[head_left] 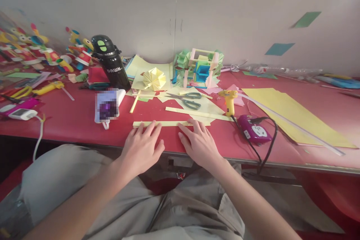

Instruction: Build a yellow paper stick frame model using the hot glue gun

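A narrow pale-yellow paper strip (170,123) lies flat along the front of the red table. The fingertips of my left hand (143,144) rest on its left part, fingers spread. On its right part press the fingertips of my right hand (199,142), also spread out. Just beyond lies a second yellow paper strip (199,114), running toward the glue gun. Grey-green-handled scissors (191,99) lie behind it on paper scraps. A short yellow paper stick (135,102) is left of them.
A black bottle (112,67) and a phone on a stand (107,105) are at left. A yellow glue gun (229,101), purple power socket (254,130) and yellow paper sheets (298,116) lie right. Folded paper models (201,67) stand before the grey partition (239,18).
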`<act>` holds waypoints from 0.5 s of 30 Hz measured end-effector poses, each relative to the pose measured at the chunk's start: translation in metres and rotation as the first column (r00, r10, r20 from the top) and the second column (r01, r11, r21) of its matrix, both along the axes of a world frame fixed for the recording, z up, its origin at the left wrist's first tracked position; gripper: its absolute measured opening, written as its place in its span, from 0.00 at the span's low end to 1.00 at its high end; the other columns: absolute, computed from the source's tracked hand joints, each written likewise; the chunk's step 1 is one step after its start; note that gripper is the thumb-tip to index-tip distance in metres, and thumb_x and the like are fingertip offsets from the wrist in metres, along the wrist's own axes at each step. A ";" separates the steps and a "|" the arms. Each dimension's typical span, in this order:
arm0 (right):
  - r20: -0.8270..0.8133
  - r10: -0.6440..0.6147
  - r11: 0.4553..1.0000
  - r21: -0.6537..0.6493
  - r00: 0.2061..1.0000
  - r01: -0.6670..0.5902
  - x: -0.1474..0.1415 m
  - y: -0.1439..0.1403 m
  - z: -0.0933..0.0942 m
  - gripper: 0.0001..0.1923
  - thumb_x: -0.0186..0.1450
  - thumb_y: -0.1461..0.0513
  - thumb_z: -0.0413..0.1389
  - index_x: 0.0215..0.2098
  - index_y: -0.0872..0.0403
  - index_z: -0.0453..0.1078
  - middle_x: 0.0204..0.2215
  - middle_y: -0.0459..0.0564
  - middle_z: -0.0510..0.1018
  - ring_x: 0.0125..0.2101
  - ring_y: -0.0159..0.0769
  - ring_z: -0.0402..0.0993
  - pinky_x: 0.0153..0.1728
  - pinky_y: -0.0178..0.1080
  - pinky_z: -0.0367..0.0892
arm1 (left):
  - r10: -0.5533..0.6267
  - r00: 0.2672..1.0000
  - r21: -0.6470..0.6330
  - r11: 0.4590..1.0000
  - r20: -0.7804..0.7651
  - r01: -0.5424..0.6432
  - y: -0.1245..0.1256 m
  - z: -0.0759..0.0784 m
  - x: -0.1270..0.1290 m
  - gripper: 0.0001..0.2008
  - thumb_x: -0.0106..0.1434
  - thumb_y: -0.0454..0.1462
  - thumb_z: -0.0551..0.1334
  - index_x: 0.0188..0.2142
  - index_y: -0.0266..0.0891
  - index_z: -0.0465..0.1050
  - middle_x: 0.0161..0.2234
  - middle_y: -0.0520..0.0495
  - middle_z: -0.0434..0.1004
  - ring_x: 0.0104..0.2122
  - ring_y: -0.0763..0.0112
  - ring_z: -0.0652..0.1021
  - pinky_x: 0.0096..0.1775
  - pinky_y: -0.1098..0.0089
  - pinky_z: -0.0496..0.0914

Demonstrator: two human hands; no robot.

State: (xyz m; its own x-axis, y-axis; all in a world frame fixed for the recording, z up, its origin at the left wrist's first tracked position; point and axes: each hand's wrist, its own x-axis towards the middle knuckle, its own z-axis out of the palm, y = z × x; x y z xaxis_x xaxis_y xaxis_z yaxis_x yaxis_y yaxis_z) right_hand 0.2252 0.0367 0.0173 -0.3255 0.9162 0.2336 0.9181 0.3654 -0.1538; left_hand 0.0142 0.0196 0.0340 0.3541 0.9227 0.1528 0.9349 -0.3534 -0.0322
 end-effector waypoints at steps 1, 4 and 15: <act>-0.007 0.005 1.000 -0.006 1.000 -0.005 0.002 0.001 0.000 0.22 0.73 0.54 0.42 0.60 0.46 0.67 0.56 0.57 0.68 0.54 0.50 0.65 0.50 0.49 0.67 | 0.007 1.000 0.002 1.000 -0.006 -0.007 0.001 0.001 -0.001 0.25 0.69 0.43 0.48 0.62 0.38 0.64 0.61 0.35 0.67 0.53 0.46 0.73 0.51 0.50 0.69; -0.060 0.016 1.000 -0.012 0.998 -0.017 0.011 0.004 0.000 0.21 0.73 0.54 0.42 0.58 0.47 0.68 0.55 0.57 0.68 0.54 0.49 0.65 0.50 0.47 0.68 | 0.000 1.000 0.016 1.000 -0.020 0.001 0.004 0.005 -0.004 0.24 0.69 0.43 0.48 0.59 0.35 0.66 0.56 0.32 0.70 0.48 0.50 0.77 0.48 0.53 0.71; -0.153 -0.014 1.000 -0.002 0.988 0.014 0.044 0.012 0.002 0.20 0.73 0.57 0.42 0.47 0.52 0.75 0.47 0.57 0.73 0.48 0.45 0.69 0.45 0.42 0.70 | -0.014 0.987 -0.212 0.976 0.158 0.048 0.029 0.015 -0.052 0.19 0.70 0.39 0.45 0.51 0.43 0.72 0.56 0.45 0.73 0.50 0.59 0.77 0.49 0.63 0.69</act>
State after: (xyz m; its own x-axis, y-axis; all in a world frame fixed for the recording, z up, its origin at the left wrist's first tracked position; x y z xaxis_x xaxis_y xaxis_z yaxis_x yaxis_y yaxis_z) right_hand 0.2690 0.0490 0.0192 -0.2729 0.9207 0.2790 0.8889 0.3522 -0.2929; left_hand -0.0374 0.0486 0.0489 0.3705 0.9288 0.0075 0.9111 -0.3650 0.1913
